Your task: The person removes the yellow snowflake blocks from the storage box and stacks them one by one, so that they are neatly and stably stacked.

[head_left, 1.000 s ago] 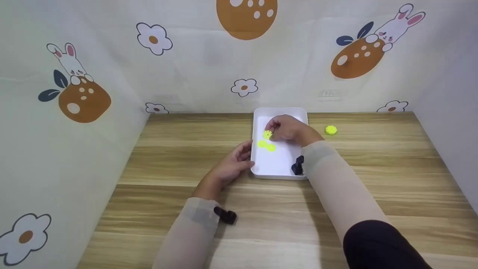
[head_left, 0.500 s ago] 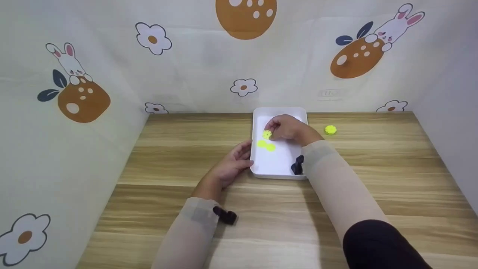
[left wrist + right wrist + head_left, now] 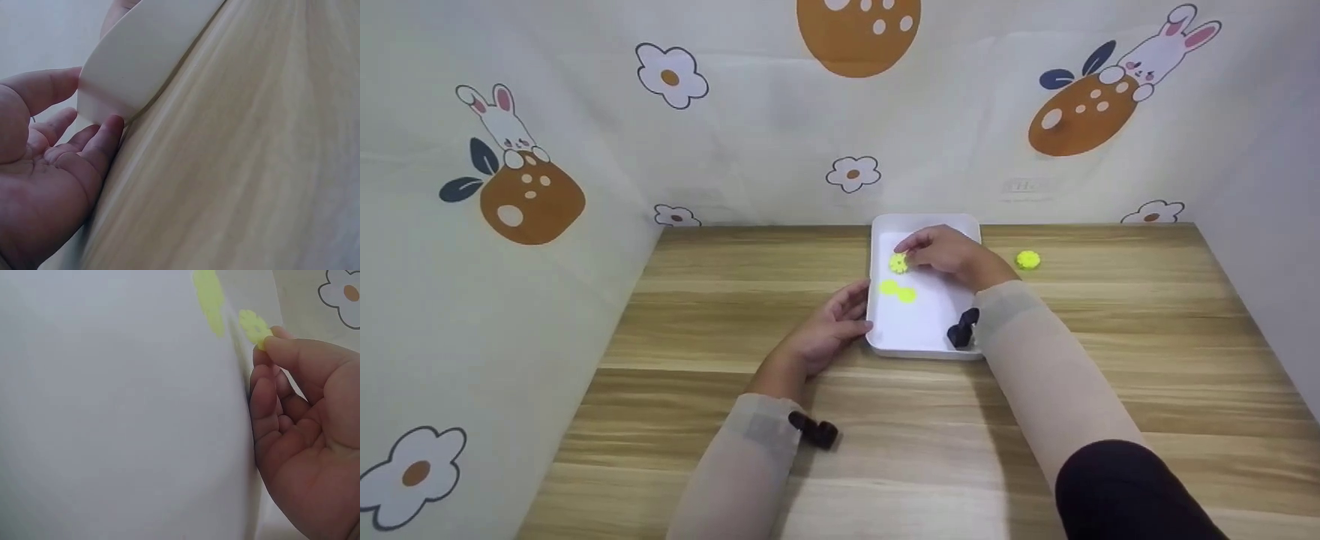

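My right hand (image 3: 952, 251) pinches a yellow snowflake building disc (image 3: 898, 263) between thumb and fingertips, over the far part of a white tray (image 3: 930, 330). The right wrist view shows the disc's notched edge and small centre hole, with thumb and forefinger on its rim. Nearer me in the tray lie two yellow discs (image 3: 907, 295), joined or touching; I cannot tell which. My left hand (image 3: 832, 330) rests against the tray's left side. In the left wrist view its thumb and fingertips touch the tray wall (image 3: 140, 56), the fingers only slightly bent.
Beyond the tray's right side, a yellow piece (image 3: 1028, 260) lies on the wooden table (image 3: 735, 300); it may be several discs stacked. A patterned cloth wall (image 3: 765, 112) closes the back and left. Black camera mounts (image 3: 814, 431) stick out from both wrists.
My right hand has shifted slightly away from me with the pinched disc, which now sits farther from the two discs in the tray. The left hand keeps its place at the tray.
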Tool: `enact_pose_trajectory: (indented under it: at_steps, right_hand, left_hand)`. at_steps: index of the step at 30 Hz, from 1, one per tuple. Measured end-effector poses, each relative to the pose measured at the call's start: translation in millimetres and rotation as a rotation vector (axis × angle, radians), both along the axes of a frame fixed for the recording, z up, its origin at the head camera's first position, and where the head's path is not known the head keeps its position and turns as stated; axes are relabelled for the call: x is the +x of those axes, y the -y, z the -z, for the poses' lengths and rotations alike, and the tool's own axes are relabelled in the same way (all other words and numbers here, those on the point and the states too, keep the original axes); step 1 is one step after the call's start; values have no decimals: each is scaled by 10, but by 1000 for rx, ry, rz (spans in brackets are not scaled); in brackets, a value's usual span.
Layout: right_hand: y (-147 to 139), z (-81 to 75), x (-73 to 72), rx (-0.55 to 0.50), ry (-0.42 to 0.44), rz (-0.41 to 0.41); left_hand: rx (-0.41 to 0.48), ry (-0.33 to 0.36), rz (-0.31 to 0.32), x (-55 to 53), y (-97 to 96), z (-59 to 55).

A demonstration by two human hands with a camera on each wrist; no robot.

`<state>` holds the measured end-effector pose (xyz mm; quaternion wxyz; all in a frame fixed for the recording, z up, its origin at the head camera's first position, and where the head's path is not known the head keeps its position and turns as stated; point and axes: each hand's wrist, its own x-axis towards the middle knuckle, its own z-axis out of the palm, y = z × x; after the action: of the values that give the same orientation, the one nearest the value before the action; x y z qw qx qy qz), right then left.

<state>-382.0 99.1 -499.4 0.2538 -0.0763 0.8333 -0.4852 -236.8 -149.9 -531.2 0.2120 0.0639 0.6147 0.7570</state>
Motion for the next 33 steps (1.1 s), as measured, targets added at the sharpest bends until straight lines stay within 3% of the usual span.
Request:
enact_pose_trajectory:
  at_steps: [7, 12, 15, 24, 33]
  right_hand:
    - [-11, -69, -20, -86, 49, 35]
    - [-54, -144, -44, -81, 6, 30]
    - [-64, -240, -33, -170, 9, 68]
    - [-190, -548, 137, -431, -11, 204]
    - [-454, -630, 326, -513, -72, 294]
  left_hand:
    - [5, 0, 7, -9, -4, 23]
    - [12, -5, 10, 3, -10, 15]
    - [15, -1, 14, 8, -2, 5]
    - [19, -10, 25, 16, 19, -5]
    - [13, -10, 40, 4, 30, 15]
